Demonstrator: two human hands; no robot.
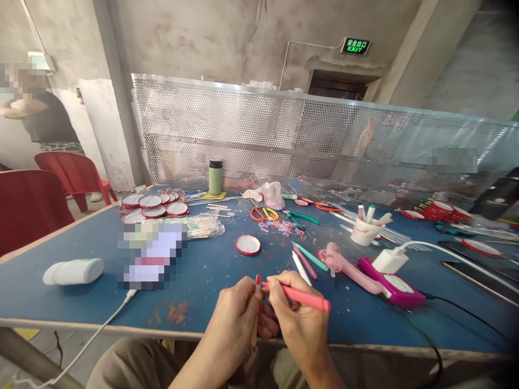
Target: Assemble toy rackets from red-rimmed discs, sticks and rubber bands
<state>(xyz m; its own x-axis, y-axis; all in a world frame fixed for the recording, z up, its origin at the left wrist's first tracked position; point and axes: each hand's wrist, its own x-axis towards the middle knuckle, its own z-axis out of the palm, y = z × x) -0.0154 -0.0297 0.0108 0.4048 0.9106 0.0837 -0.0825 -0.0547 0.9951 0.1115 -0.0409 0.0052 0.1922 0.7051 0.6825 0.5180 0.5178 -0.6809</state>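
My left hand (237, 313) is closed around a wooden craft stick (254, 324), held upright near the table's front edge. The stick's top end is coloured red. In my right hand (304, 324) is a pinkish-red marker pen (306, 298), its tip at the stick's red end. Just beyond my hands lie a white pen (301, 267), a mauve pen (305, 261) and a teal pen (310, 256). A small red-rimmed white disc (248, 245) rests flat on the blue table (211, 270).
Left are a white bottle (75, 271) on its side, a phone (156, 259) with a cable and piled red-rimmed discs (151, 201). To the right stand a pink glue gun (352, 270), a magenta power strip (391, 286) and a cup of pens (365, 231). A perforated metal screen (243, 129) closes the back.
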